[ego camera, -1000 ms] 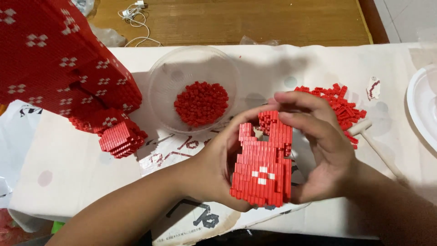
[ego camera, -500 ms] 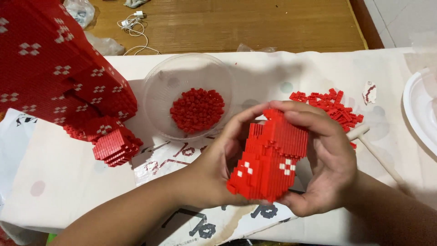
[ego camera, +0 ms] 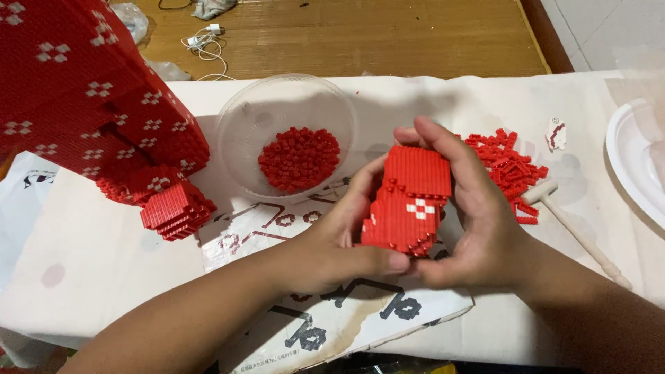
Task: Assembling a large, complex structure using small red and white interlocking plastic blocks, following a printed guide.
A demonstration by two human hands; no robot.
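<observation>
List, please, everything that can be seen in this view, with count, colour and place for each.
Brick block: one, red with a small white pattern, held between both hands at centre.
Large brick model: one, red with white patterns, upper left, resting on the table.
Clear bowl: one, transparent, behind the hands.
Bricks in the bowl: a heap, red.
Loose bricks: a pile, red, on the table right of the hands.
Small mallet: one, white, right of the loose bricks.
Plate: one, white, right edge.
Printed sheet: one, white with dark marks, under the hands.
Cable: white, on the wooden floor beyond the table.
Left hand: grips the block.
Right hand: grips the block.
</observation>
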